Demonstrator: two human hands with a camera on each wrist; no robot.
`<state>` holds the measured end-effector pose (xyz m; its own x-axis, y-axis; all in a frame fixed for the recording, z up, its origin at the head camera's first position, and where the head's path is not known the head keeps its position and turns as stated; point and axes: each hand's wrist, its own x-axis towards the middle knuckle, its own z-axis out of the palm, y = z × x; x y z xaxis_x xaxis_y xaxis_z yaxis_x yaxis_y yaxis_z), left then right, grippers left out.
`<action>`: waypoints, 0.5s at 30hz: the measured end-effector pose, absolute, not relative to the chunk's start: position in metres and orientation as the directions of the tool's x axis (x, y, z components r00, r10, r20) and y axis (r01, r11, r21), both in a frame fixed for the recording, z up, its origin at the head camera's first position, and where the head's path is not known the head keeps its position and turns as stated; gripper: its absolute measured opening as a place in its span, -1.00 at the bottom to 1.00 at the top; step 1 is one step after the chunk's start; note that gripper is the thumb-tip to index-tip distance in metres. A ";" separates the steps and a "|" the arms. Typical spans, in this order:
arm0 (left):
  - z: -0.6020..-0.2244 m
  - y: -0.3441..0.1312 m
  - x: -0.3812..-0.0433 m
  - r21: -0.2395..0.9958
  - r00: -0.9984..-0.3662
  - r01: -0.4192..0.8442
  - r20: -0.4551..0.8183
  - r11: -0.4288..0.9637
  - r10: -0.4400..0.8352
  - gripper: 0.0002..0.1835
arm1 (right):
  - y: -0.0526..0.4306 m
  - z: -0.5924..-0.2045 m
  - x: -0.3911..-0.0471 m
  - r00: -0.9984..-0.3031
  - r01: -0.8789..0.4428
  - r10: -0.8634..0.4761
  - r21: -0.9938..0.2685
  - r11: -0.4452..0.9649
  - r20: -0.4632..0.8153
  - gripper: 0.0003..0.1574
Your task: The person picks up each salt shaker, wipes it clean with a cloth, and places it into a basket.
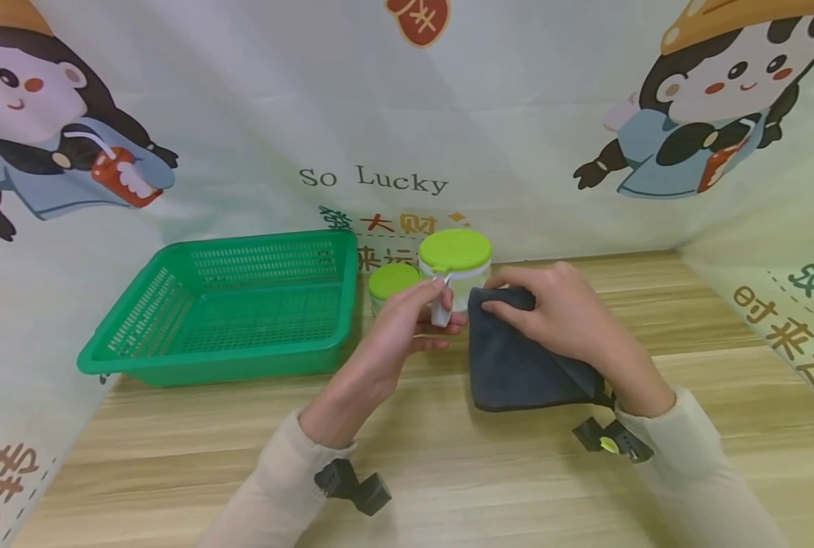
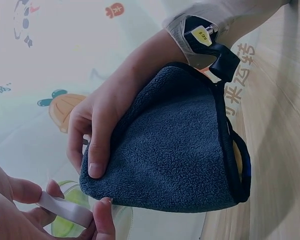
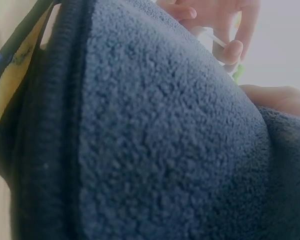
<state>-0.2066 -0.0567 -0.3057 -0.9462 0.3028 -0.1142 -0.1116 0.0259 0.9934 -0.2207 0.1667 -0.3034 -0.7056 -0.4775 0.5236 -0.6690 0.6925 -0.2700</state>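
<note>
My left hand [image 1: 396, 327] grips the white handle [image 1: 441, 310] of a clear jar with a bright green lid [image 1: 454, 250], fingers and thumb around the handle. A folded dark blue-grey fleecy cloth [image 1: 523, 373] hangs from my right hand [image 1: 560, 312], pinched near its upper edge between thumb and fingers, just right of the jar. In the left wrist view the cloth [image 2: 165, 145] shows a dark border, and the handle [image 2: 65, 210] sits between the left fingers. The cloth [image 3: 165, 130] fills most of the right wrist view, hiding much of the right hand.
A smaller green-lidded jar [image 1: 393, 280] stands just left of the larger one, partly behind the left hand. Left of it sits a green plastic basket [image 1: 242, 369] on the wood-grain table [image 1: 448, 472]. A printed curtain [image 1: 516, 152] rises behind the table and along its sides.
</note>
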 end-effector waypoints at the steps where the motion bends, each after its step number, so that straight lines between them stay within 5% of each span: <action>1: -0.306 -0.057 -0.207 0.993 -0.946 -0.112 -0.115 0.026 0.302 -0.64 | 0.167 -0.303 -0.221 -0.707 -0.668 -0.478 -0.270 0.694 0.521 -0.78; 15: -0.308 -0.056 -0.207 0.992 -0.945 -0.124 -0.127 0.028 0.301 -0.64 | 0.165 -0.305 -0.221 -0.720 -0.662 -0.485 -0.283 0.694 0.496 -0.82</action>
